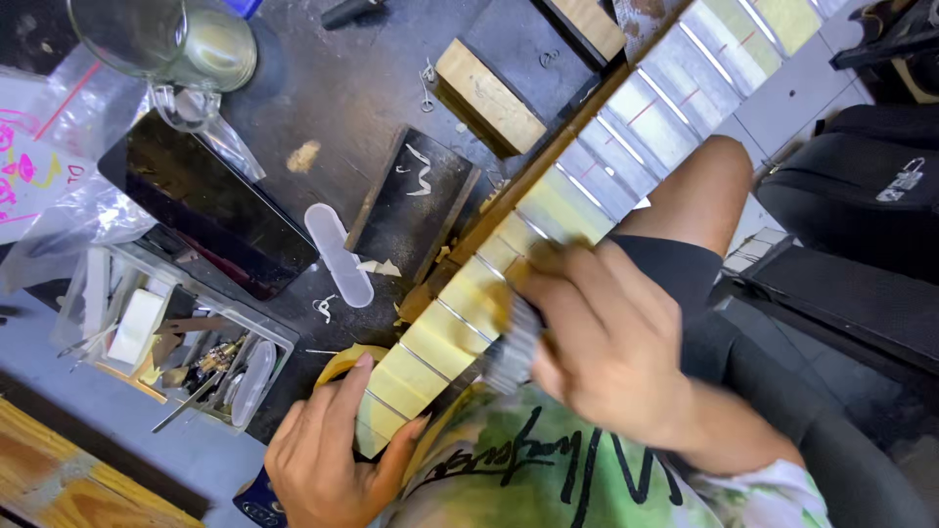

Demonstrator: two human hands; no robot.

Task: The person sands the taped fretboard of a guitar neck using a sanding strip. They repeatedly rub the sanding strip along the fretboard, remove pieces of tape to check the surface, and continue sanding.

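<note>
Dark worktop point(323, 108), seen from above, carrying a guitar neck whose fretboard point(587, 166) runs diagonally from the upper right down to the person's lap. The board is masked between its metal frets with pale tape, so that only the fret wires lie bare.

Right hand point(606, 342): fingers closed around a grey, fibrous abrasive pad point(511, 350), pressed on the frets at the lower third of the board; the blur suggests a rubbing stroke across the wires.

Left hand point(328, 460): fingers spread narrow over the end of the board, thumb on one edge and forefinger along the other, steadying it. A roll of yellow tape point(337, 364) lies just beside this hand.

Step in hand, as judged: polishing of the frets, lower positions. The next move calls for even pressure, keeping the pad on the wire and tape, and a firm hold at the board's end.

Around: wooden blocks point(489, 98), a glass mug point(186, 44), a clear parts tray point(176, 342) of small tools, a black phone point(205, 205).
</note>
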